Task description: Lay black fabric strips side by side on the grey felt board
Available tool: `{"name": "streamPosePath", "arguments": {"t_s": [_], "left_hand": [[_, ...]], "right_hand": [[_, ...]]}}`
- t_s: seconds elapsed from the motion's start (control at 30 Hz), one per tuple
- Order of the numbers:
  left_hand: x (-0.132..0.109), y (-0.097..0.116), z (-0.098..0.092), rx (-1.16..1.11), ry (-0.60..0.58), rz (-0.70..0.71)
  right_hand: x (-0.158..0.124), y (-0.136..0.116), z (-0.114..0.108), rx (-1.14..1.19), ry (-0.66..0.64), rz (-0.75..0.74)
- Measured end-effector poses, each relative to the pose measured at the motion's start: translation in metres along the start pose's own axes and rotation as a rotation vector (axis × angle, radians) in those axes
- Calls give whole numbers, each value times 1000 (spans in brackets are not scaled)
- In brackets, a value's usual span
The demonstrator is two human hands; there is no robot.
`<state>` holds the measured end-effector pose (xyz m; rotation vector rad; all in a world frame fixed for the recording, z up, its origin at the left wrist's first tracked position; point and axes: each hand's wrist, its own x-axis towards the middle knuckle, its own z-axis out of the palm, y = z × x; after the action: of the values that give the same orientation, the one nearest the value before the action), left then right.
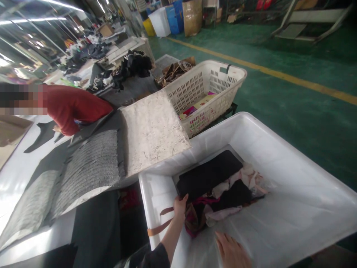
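Inside the large white bin [279,227], my left hand [180,205] is closed at the lower left corner of a folded black fabric stack [209,175]. My right hand [232,250] hovers over the bin's near side, fingers stretched out and holding nothing. Between and beyond the hands lie loose scraps: a black piece [237,193], pale pink pieces [223,215] and a dark magenta piece [192,219]. A brown strap [159,227] crosses the bin's left rim near my left forearm.
Left of the bin, a table bears a pale board [156,130] and layered grey fabric [89,167]. A person in a red top [75,104] leans over it. Behind the bin stands a slotted white basket [223,100]. Green floor [292,108] with a yellow line extends to the right.
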<state>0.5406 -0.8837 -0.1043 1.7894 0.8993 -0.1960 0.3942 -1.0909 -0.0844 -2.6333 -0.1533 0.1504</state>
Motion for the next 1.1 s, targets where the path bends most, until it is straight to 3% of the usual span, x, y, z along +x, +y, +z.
{"name": "streamPosePath", "arguments": {"t_s": [0.17, 0.5, 0.7, 1.1], "left_hand": [[9, -14, 2, 118, 119, 69], [12, -28, 7, 183, 283, 147], [14, -26, 1, 65, 274, 102], [-8, 10, 0, -168, 79, 54]], "right_hand": [[47, -19, 2, 64, -116, 93], [131, -51, 46, -118, -45, -18], [139, -58, 65, -157, -69, -31], [141, -55, 55, -27, -78, -51]]}}
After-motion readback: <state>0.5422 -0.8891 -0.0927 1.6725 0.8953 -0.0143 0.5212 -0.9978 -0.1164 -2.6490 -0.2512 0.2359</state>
